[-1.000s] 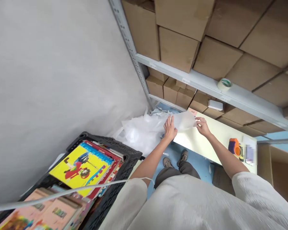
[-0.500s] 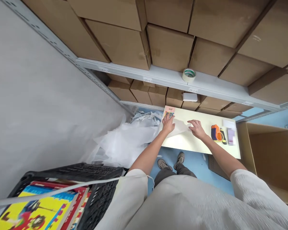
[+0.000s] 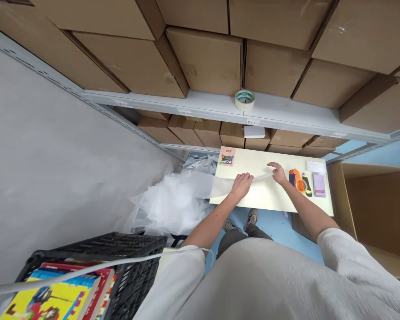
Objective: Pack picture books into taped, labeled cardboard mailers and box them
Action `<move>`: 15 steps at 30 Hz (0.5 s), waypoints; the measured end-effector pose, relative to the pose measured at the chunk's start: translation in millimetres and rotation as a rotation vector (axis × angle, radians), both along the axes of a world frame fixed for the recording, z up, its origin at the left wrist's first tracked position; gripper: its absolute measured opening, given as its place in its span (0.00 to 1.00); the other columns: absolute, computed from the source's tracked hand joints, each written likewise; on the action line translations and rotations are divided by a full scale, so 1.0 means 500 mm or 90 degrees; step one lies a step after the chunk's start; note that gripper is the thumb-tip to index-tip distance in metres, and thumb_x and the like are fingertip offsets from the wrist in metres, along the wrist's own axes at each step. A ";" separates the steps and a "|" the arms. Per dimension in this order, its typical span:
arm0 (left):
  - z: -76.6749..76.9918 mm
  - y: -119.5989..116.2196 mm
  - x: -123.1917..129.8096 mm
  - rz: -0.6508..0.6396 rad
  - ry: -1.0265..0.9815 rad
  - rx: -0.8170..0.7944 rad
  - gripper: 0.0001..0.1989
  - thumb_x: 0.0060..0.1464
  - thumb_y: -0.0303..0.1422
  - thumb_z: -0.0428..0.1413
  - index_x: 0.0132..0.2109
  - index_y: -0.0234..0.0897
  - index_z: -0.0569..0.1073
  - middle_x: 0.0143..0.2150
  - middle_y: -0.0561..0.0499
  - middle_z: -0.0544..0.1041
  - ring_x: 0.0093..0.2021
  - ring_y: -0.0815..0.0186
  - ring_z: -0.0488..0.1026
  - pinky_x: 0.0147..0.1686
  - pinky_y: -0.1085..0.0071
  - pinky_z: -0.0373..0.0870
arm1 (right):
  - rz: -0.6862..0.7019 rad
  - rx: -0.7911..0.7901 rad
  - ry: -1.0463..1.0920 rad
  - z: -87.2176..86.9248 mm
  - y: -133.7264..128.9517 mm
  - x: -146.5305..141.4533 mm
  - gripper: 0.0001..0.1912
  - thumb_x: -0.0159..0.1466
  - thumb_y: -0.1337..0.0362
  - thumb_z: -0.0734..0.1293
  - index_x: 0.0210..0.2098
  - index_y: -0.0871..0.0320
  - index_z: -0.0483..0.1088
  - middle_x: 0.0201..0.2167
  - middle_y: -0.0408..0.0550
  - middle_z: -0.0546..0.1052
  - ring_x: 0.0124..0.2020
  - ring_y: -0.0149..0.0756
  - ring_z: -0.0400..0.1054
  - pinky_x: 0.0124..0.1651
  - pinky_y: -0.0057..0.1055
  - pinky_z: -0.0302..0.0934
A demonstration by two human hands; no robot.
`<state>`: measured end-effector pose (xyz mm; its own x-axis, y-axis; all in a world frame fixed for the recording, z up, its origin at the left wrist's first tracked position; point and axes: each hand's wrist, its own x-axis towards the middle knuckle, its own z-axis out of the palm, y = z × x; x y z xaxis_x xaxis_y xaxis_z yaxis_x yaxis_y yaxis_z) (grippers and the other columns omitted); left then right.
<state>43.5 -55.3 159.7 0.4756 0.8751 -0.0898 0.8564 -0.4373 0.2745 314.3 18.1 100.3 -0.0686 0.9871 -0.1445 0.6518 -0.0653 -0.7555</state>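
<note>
A white see-through packing sheet (image 3: pixel 222 187) runs from the pile at the left onto the pale tabletop (image 3: pixel 270 201). My left hand (image 3: pixel 242 184) is closed over this sheet, fingers together, near the middle of the table. Farther right, my right hand (image 3: pixel 278 173) pinches the narrow end of the sheet, its index finger pointing left. Between the two hands the sheet is drawn into a thin strip. A small pink-edged picture booklet (image 3: pixel 226 157) lies flat at the table's far left corner, apart from both hands.
An orange tape dispenser (image 3: pixel 296 180), a black-and-yellow cutter (image 3: pixel 307 185) and a purple pack (image 3: pixel 319 184) lie at right. An open carton (image 3: pixel 348 200) stands beyond. Crumpled white sheets (image 3: pixel 173 195) heap at left, behind a black crate (image 3: pixel 133 262) of books. A tape roll (image 3: pixel 244 100) sits on the shelf.
My left hand has left the booklet and moved right and nearer me onto the sheet. My right hand has closed on the sheet's end, now drawn out to the right.
</note>
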 end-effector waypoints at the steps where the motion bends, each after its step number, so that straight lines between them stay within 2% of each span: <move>1: -0.004 -0.004 0.008 -0.007 0.006 -0.006 0.15 0.70 0.21 0.49 0.54 0.38 0.78 0.52 0.39 0.79 0.54 0.52 0.75 0.56 0.56 0.67 | -0.024 -0.008 0.058 0.008 0.004 0.000 0.27 0.61 0.63 0.60 0.55 0.52 0.82 0.61 0.53 0.79 0.62 0.52 0.71 0.68 0.54 0.67; 4: -0.014 -0.011 0.024 -0.021 0.010 -0.023 0.16 0.69 0.20 0.50 0.54 0.38 0.78 0.52 0.40 0.79 0.54 0.52 0.75 0.55 0.57 0.68 | -0.032 -0.062 0.194 0.041 0.007 -0.015 0.23 0.69 0.53 0.59 0.51 0.53 0.82 0.53 0.54 0.83 0.55 0.50 0.76 0.67 0.53 0.67; 6: -0.020 -0.007 0.028 -0.010 0.007 -0.035 0.17 0.68 0.20 0.50 0.54 0.39 0.78 0.51 0.40 0.79 0.54 0.52 0.75 0.55 0.56 0.68 | 0.024 -0.101 0.231 0.063 0.002 -0.032 0.24 0.71 0.46 0.62 0.50 0.53 0.82 0.51 0.54 0.85 0.54 0.49 0.77 0.67 0.51 0.67; 8: -0.022 0.007 0.028 0.019 -0.001 -0.040 0.18 0.68 0.20 0.49 0.55 0.39 0.79 0.51 0.40 0.80 0.55 0.52 0.76 0.57 0.56 0.67 | 0.094 -0.128 0.234 0.078 -0.004 -0.048 0.24 0.69 0.43 0.68 0.51 0.53 0.82 0.52 0.54 0.84 0.54 0.48 0.77 0.66 0.49 0.68; 10: -0.020 0.027 0.024 0.064 -0.024 -0.033 0.20 0.69 0.20 0.47 0.55 0.40 0.79 0.51 0.40 0.80 0.55 0.52 0.76 0.61 0.55 0.65 | 0.147 -0.150 0.222 0.083 -0.010 -0.059 0.26 0.64 0.45 0.76 0.54 0.54 0.81 0.53 0.55 0.84 0.53 0.47 0.78 0.63 0.46 0.71; 12: -0.014 0.049 0.020 0.117 -0.067 -0.022 0.21 0.69 0.21 0.46 0.57 0.41 0.79 0.52 0.40 0.80 0.56 0.52 0.75 0.66 0.53 0.61 | 0.172 -0.157 0.189 0.080 -0.011 -0.062 0.27 0.60 0.51 0.78 0.56 0.55 0.80 0.52 0.54 0.84 0.52 0.45 0.78 0.59 0.43 0.73; 15: -0.004 0.072 0.020 0.190 -0.141 0.001 0.25 0.67 0.22 0.48 0.65 0.43 0.75 0.60 0.40 0.78 0.64 0.50 0.72 0.73 0.49 0.54 | 0.153 -0.127 0.110 0.064 -0.006 -0.053 0.18 0.63 0.59 0.73 0.52 0.55 0.81 0.49 0.51 0.84 0.50 0.43 0.78 0.57 0.40 0.73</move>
<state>53.6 -19.4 157.7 0.2068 0.9783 -0.0126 0.8665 -0.1772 0.4667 288.0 14.9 132.3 -0.3360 0.8931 -0.2991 0.5303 -0.0830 -0.8437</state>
